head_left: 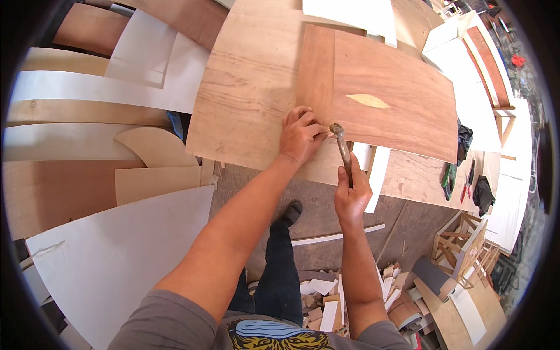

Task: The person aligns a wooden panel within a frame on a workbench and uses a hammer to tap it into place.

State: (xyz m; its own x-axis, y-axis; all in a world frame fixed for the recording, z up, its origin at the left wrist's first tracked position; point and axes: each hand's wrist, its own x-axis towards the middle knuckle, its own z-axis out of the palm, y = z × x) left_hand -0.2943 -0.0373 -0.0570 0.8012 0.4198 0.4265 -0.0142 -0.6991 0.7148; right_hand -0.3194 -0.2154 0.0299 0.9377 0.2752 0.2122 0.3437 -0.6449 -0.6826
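Note:
My right hand [353, 197] is wrapped round the handle of a hammer [344, 153]. The hammer's head is at the near edge of a reddish-brown plywood panel [402, 76], right beside the fingertips of my left hand [300, 135]. Those fingers are pinched together at the panel's near left corner; whatever they hold is too small to make out. A pale, leaf-shaped patch [368, 101] marks the panel's face. Beneath it lies a larger plywood sheet [245, 87] that serves as the worktop.
White and brown boards [116, 233] are stacked to the left. Red-handled pliers [468, 182], a green-handled tool [448, 179] and a black bag [483, 195] lie on the worktop's right side. Wood offcuts [326, 303] and a white strip [338, 235] are on the floor near my foot.

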